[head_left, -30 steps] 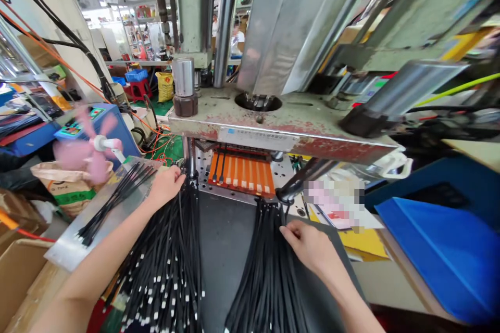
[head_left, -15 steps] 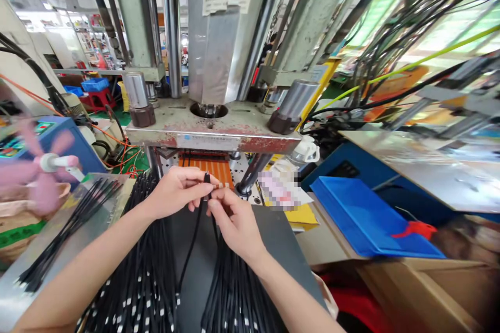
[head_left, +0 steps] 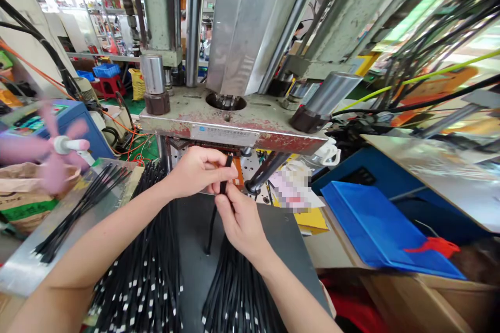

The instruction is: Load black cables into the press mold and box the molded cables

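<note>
Between my two hands a black cable (head_left: 211, 229) is held by its upper end, which stands roughly upright. My left hand (head_left: 203, 170) pinches that end between thumb and fingers. Just below, my right hand (head_left: 241, 214) is closed on the same cable with thumb and forefinger. From there the cable hangs down over the dark tabletop (head_left: 193, 239). A big bundle of black cables (head_left: 146, 270) with pale tips lies under my left forearm. Another cable bundle (head_left: 234, 286) spreads out below my right hand.
A press machine (head_left: 230, 125) with metal columns stands right in front. On the left are a spinning pink fan (head_left: 60, 144) and a smaller cable bunch (head_left: 78, 213) on a metal plate. To the right sit a blue tray (head_left: 375, 229) and a cardboard box (head_left: 425, 296).
My view has shifted, so the press now appears further right. Both hands stay together on the cable; its upper end now shows between them, and its lower part hangs at a different slant.
</note>
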A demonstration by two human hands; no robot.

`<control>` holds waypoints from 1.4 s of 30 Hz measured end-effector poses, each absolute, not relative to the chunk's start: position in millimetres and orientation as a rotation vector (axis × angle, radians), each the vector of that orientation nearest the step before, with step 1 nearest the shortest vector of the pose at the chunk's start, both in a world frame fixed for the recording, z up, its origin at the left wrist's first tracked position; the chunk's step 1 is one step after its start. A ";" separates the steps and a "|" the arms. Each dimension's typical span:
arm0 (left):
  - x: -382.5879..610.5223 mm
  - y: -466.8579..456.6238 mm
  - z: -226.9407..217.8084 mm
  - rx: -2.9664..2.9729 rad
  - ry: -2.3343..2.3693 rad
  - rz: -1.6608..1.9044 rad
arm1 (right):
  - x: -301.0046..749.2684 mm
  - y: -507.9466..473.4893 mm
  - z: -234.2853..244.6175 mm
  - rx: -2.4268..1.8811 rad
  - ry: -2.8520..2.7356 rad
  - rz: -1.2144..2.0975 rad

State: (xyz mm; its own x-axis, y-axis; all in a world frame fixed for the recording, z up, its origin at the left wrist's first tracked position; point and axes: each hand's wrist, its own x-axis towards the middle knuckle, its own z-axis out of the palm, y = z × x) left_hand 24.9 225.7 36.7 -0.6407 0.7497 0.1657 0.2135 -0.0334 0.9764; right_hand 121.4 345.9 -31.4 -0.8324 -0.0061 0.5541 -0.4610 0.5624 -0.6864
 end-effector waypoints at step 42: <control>-101.5 267.4 -38.8 1.236 2.738 0.217 | -1.0 377.0 -69.1 -0.172 -2.801 0.569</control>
